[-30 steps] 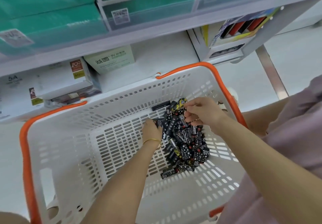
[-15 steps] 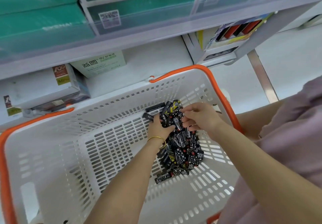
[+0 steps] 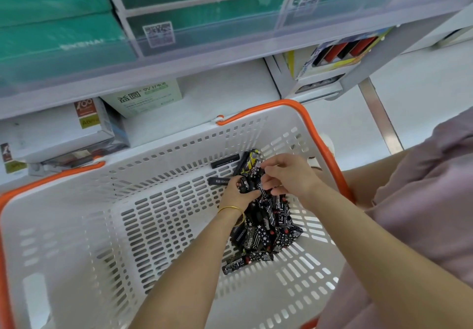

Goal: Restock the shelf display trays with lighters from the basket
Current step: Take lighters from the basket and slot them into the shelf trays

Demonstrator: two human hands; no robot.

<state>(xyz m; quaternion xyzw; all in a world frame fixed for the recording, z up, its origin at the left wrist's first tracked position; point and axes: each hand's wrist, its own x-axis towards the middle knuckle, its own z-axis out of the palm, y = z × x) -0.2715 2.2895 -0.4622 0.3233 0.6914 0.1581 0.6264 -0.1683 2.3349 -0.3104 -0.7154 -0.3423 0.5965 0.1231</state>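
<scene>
Scene: a head-height view down into a white slotted basket [image 3: 76,226] with an orange rim, set in front of a shop shelf [image 3: 179,72].
Lighters: a heap of black lighters [image 3: 266,229] with white, red and yellow patterns lies on the basket floor, toward its right side. Two plain black ones lie apart from the heap, near the far wall.
Left grip: the bare left grip [image 3: 236,193] reaches into the basket, with its fingers curled round a small bunch of lighters at the top of the heap. A thin gold bangle [image 3: 230,209] circles the wrist.
Right grip: the bare right grip [image 3: 289,175] sits just right of the left one, fingertips pinching a lighter in that same bunch.
Tray: a display tray [image 3: 320,90] stands on the shelf beyond the basket's far right corner, with red and black items upright above it. Details are blurred.
Boxes: white boxes [image 3: 56,129] sit on the lower shelf level at left, and a pale box marked 9V [image 3: 146,95] is beside them. Green boxes [image 3: 64,42] fill the upper level behind a clear front.
Person: a mauve garment [image 3: 422,200] fills the right edge.
</scene>
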